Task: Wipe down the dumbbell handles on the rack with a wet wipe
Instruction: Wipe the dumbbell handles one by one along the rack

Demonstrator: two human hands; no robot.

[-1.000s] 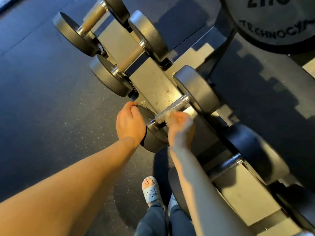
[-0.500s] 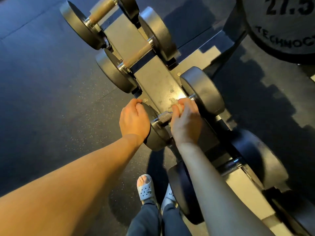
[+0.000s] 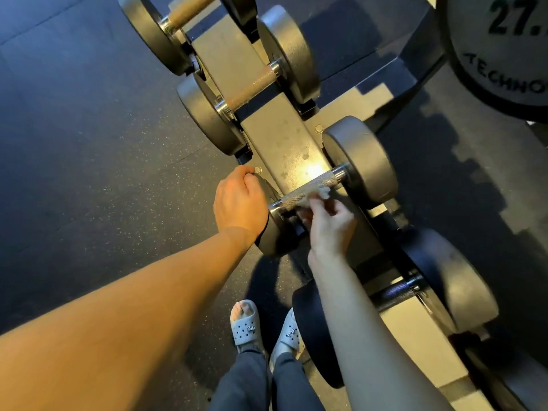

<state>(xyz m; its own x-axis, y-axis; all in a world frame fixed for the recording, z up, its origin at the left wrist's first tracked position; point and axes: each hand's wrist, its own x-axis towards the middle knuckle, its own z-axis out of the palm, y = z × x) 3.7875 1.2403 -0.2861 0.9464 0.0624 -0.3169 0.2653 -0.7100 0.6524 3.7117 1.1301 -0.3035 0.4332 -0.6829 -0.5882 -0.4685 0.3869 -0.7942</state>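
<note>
Your right hand [image 3: 330, 223] holds the wet wipe [image 3: 314, 194] on the middle dumbbell [image 3: 360, 161]

You stand on a dark speckled rubber floor [image 3: 89, 143] in warm, patchy light, with the grey rack [image 3: 284, 137] running from far left to near right. The big weight [image 3: 504, 48] at far right is cut off by the edge, so its number reads only "27.". Your right forearm hides part of the near dumbbell [image 3: 444, 292], and your left hand [image 3: 240, 200] covers most of the middle dumbbell's left end. Your left fingers curl over that end and grip it, wrist bent. Your right hand reaches in from the near side and pinches the crumpled wipe in its fingertips against the near side of the knurled handle [image 3: 323, 180], about halfway along. How many fingers touch the wipe is hard to make out. Grey sandals [image 3: 246, 327] show below
</note>
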